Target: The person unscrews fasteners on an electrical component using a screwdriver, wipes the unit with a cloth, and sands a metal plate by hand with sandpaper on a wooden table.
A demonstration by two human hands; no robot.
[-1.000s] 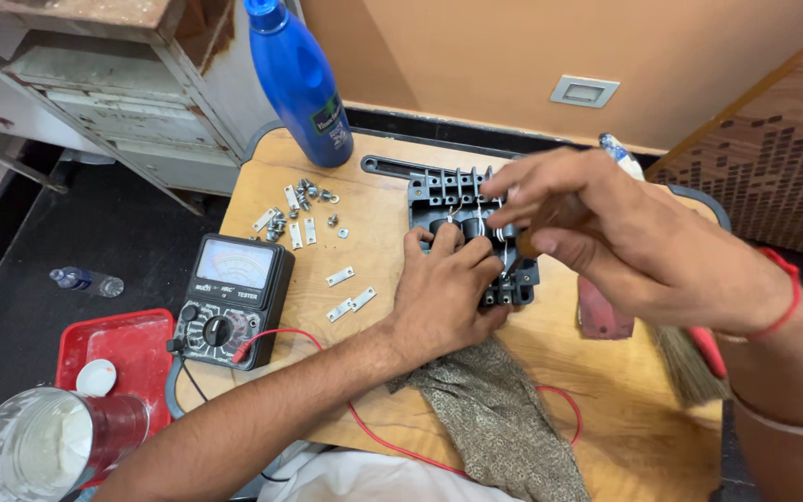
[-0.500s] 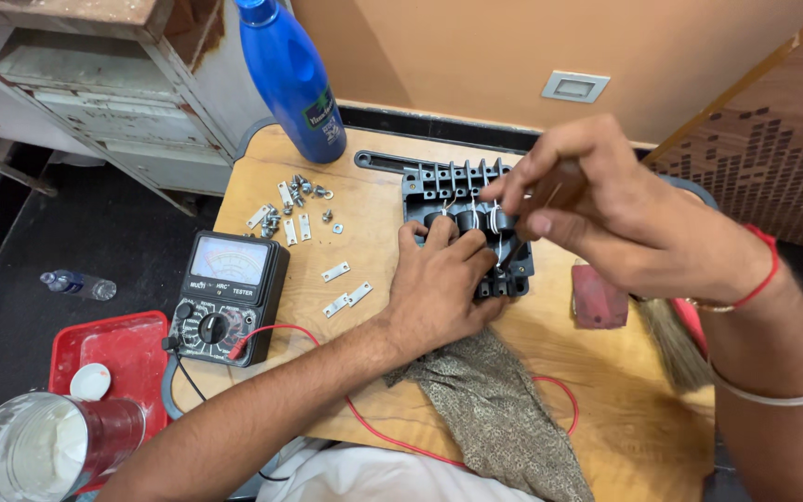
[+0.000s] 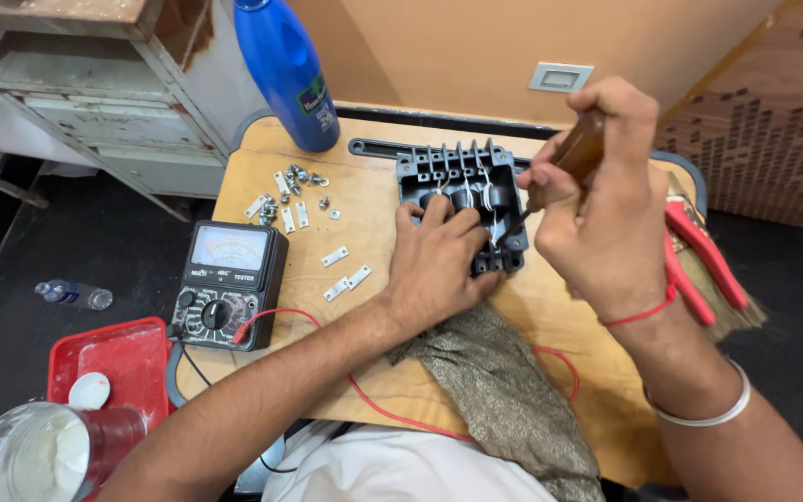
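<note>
The left hand [image 3: 439, 265] presses flat, fingers spread, on the black terminal block [image 3: 462, 200] in the middle of the tabletop [image 3: 374, 372], while the right hand [image 3: 597, 200] has its grip closed around a brown-handled screwdriver [image 3: 564, 163] angled into it. A slipping tip could likely jab the left fingers, which lie just beside it. A jolt might also scatter the small screws and plates [image 3: 295, 191] nearby.

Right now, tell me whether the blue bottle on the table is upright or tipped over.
Upright. The blue bottle stands on its base at the far edge of the wooden table, beyond the scattered metal parts; its top is cut off by the frame.
</note>
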